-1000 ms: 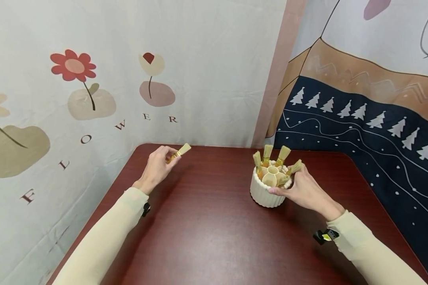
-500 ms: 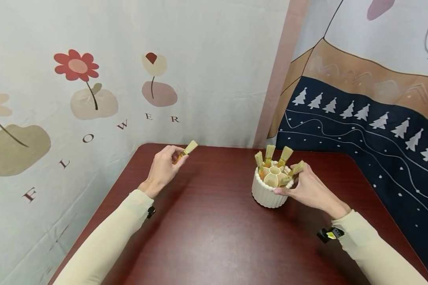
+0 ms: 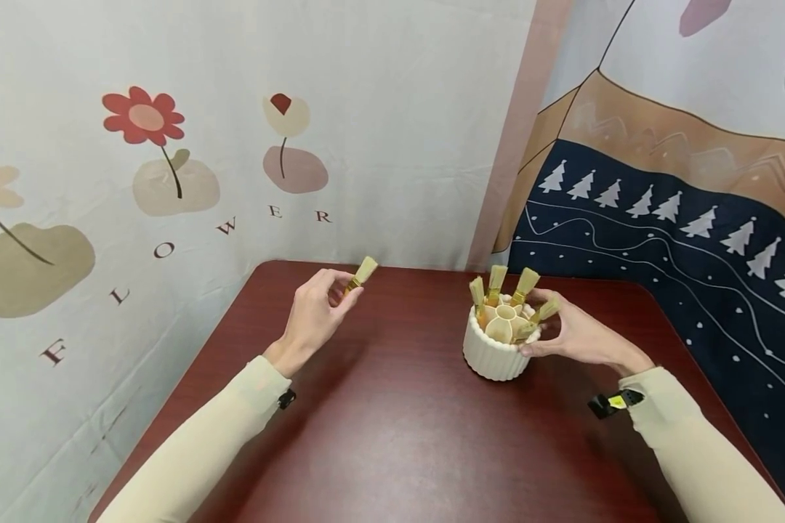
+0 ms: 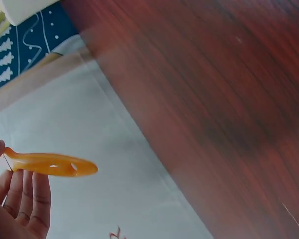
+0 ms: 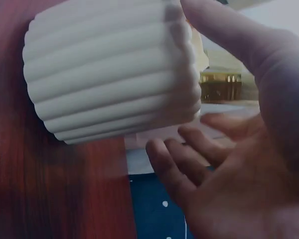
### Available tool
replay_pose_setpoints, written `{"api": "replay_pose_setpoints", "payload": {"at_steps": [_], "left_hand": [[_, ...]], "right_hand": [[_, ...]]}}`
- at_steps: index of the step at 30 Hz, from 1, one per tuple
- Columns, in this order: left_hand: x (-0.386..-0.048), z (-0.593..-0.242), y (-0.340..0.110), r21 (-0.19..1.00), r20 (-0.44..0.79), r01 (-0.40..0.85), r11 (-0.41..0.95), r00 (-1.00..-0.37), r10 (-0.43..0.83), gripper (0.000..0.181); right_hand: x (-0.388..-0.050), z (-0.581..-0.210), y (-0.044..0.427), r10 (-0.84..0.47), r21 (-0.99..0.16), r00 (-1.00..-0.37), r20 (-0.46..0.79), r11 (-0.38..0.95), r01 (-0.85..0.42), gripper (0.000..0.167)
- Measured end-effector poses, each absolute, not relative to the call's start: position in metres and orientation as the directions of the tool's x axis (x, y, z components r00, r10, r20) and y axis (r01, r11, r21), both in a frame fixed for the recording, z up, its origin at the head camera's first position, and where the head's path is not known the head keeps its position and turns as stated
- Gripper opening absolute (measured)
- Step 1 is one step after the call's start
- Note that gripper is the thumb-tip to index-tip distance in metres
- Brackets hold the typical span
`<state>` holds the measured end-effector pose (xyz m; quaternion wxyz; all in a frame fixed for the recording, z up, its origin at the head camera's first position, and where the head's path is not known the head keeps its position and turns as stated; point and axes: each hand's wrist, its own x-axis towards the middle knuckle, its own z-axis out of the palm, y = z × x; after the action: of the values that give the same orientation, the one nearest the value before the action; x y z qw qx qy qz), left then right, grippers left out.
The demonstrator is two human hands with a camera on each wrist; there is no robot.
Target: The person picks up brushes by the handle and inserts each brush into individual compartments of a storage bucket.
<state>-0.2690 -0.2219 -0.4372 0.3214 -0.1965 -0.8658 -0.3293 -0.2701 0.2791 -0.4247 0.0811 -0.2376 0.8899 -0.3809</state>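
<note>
My left hand (image 3: 314,309) pinches a paintbrush (image 3: 365,271) above the table's far left part, bristles pointing up and right. In the left wrist view the brush's orange handle (image 4: 55,165) extends past the fingers. A white ribbed brush holder (image 3: 495,356) stands upright on the table, right of centre, with several paintbrushes (image 3: 497,280) in its outer compartments. My right hand (image 3: 582,334) is at the holder's right side, beside the brush (image 3: 546,311) there. In the right wrist view the thumb (image 5: 224,30) is at the rim, while the fingers (image 5: 164,164) are spread apart from the wall.
The dark red wooden table (image 3: 392,436) has its far edge against a pale wall hanging (image 3: 392,131) printed with flowers and letters. At the right hangs a navy cloth (image 3: 628,240) with white trees. Some compartments of the holder show no brush.
My left hand has moved right with the paintbrush. The right hand has shifted slightly right, its fingers loosening around the holder's side. The holder stays on the table.
</note>
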Motion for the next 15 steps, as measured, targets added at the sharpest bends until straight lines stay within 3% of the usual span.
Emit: {"api": "replay_pose_setpoints", "payload": {"at_steps": [15], "left_hand": [[-0.256, -0.429, -0.185, 0.523, 0.681, 0.624, 0.581, -0.716, 0.155, 0.028]], "right_hand": [[-0.287, -0.431, 0.282, -0.548, -0.728, -0.836, -0.001, 0.574, -0.375, 0.097]]}}
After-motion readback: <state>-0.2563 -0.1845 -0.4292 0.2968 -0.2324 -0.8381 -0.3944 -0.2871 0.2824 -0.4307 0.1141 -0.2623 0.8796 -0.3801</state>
